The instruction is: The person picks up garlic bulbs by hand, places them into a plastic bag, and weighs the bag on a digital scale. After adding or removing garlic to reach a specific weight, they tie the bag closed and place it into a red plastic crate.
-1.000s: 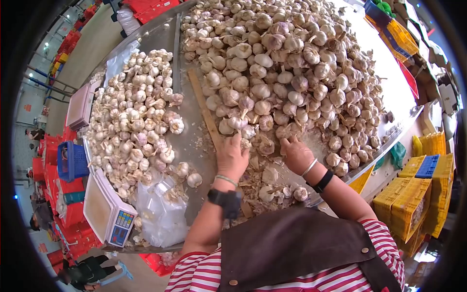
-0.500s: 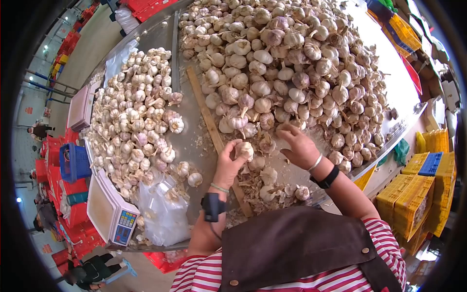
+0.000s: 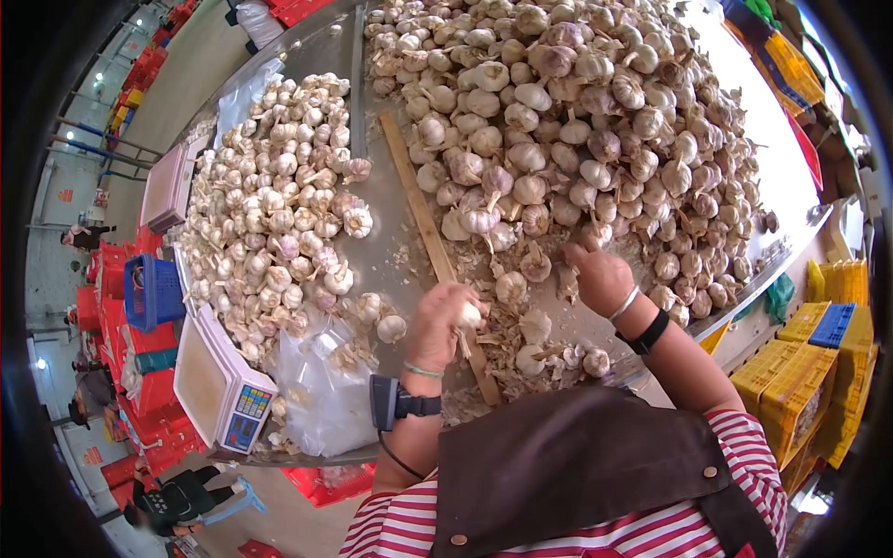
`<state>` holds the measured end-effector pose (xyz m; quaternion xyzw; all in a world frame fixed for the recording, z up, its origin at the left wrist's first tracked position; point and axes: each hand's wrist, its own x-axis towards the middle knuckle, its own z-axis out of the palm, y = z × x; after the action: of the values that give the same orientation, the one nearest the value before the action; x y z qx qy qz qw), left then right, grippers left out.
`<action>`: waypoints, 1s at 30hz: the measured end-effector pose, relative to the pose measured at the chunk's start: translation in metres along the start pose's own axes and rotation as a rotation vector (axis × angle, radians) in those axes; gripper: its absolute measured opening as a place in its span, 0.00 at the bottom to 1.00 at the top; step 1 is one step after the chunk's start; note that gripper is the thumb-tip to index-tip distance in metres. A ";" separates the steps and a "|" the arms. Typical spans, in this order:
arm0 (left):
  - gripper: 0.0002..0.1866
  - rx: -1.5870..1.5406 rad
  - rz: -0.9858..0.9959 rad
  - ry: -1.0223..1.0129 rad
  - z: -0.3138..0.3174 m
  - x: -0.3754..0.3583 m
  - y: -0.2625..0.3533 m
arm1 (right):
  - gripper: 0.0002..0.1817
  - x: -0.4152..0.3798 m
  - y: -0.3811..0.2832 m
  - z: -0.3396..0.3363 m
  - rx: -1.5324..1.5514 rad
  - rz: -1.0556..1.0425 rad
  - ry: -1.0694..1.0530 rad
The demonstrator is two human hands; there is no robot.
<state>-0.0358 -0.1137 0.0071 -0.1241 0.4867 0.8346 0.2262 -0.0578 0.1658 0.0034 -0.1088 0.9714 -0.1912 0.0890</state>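
Note:
My left hand point(image 3: 437, 325) is closed around a garlic bulb point(image 3: 469, 316), its stem pointing down, above the wooden strip point(image 3: 419, 200). Off to the right, my right hand point(image 3: 600, 277) has bent fingers at the front edge of the large garlic heap point(image 3: 595, 121); its fingertips are at a bulb with a stem point(image 3: 603, 229), and whether they grip it is unclear. Between the hands are a few bulbs and loose peelings point(image 3: 502, 349). Left of the strip lies a second garlic pile point(image 3: 270, 205) on the metal table point(image 3: 381, 260).
A clear plastic bag point(image 3: 321, 409) and a scale point(image 3: 219, 381) are at the table's left front. Yellow crates point(image 3: 791, 381) stand at the right. At the left are red crates point(image 3: 149, 409), a blue basket point(image 3: 152, 293) and a person point(image 3: 177, 498) beyond the table.
My left hand has turned, so the bulb's stem now points down. My right hand has closed its fingers somewhat near the heap. The whole view has shifted slightly.

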 end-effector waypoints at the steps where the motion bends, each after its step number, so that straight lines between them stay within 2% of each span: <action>1: 0.10 0.296 -0.087 0.082 0.009 0.004 0.002 | 0.20 -0.001 0.007 0.001 -0.035 -0.035 -0.031; 2: 0.12 0.697 0.068 0.047 0.017 0.013 -0.001 | 0.17 -0.001 0.005 0.000 -0.112 0.038 -0.114; 3: 0.14 0.877 0.121 0.059 0.018 0.021 -0.017 | 0.18 -0.005 0.006 0.004 -0.113 0.025 -0.074; 4: 0.15 1.166 0.462 0.072 0.026 0.026 -0.021 | 0.19 -0.008 0.007 0.009 -0.108 0.006 -0.037; 6: 0.19 1.410 0.232 -0.025 0.042 0.031 -0.022 | 0.16 -0.007 0.002 0.006 -0.140 0.059 -0.089; 7: 0.19 1.466 0.299 -0.046 0.039 0.037 -0.034 | 0.15 -0.007 0.007 0.002 -0.006 0.042 -0.125; 8: 0.18 1.477 0.281 -0.051 0.041 0.040 -0.036 | 0.15 -0.007 0.011 -0.001 0.124 0.032 -0.166; 11: 0.19 1.450 0.257 -0.048 0.042 0.036 -0.031 | 0.14 -0.001 0.018 0.004 0.582 0.285 -0.128; 12: 0.19 1.379 0.279 -0.041 0.040 0.032 -0.031 | 0.12 0.003 0.019 0.005 0.743 0.318 -0.134; 14: 0.19 1.314 0.307 -0.017 0.031 0.025 -0.030 | 0.11 0.015 0.014 -0.001 0.651 0.290 -0.202; 15: 0.19 0.917 0.196 -0.152 0.025 0.022 -0.030 | 0.11 0.020 0.006 0.001 0.654 0.273 -0.204; 17: 0.19 0.119 -0.026 -0.375 0.018 0.009 -0.028 | 0.17 0.028 -0.022 0.004 0.333 -0.169 0.164; 18: 0.21 0.022 -0.114 -0.401 0.013 0.002 -0.028 | 0.22 0.030 -0.036 0.001 0.262 -0.246 0.110; 19: 0.21 0.026 -0.099 -0.395 0.010 -0.007 -0.028 | 0.21 0.030 -0.045 0.003 0.186 -0.252 0.038; 21: 0.23 -0.255 -0.186 -0.471 0.006 -0.025 -0.031 | 0.20 0.033 -0.047 0.017 -0.038 -0.298 -0.085; 22: 0.23 -0.396 -0.230 -0.515 0.005 -0.032 -0.033 | 0.20 0.033 -0.046 0.022 -0.046 -0.308 -0.076; 24: 0.26 -0.456 -0.181 -0.579 0.010 -0.048 -0.033 | 0.18 0.034 -0.042 0.028 -0.065 -0.271 0.027; 26: 0.32 -0.574 -0.331 -0.597 0.003 -0.051 -0.053 | 0.19 0.039 -0.037 0.022 -0.036 -0.283 0.022; 28: 0.36 -0.622 -0.354 -0.597 0.009 -0.052 -0.063 | 0.20 0.040 -0.038 0.002 0.189 -0.096 -0.100; 29: 0.40 -0.673 -0.390 -0.588 0.011 -0.050 -0.064 | 0.22 0.038 -0.041 -0.006 0.363 -0.116 -0.074; 30: 0.40 -0.676 -0.386 -0.592 0.012 -0.049 -0.064 | 0.22 0.034 -0.053 -0.020 0.356 -0.117 -0.074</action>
<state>0.0383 -0.0884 -0.0140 -0.0358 0.0712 0.8882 0.4524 -0.0857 0.1167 0.0379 -0.1548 0.9103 -0.3607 0.1312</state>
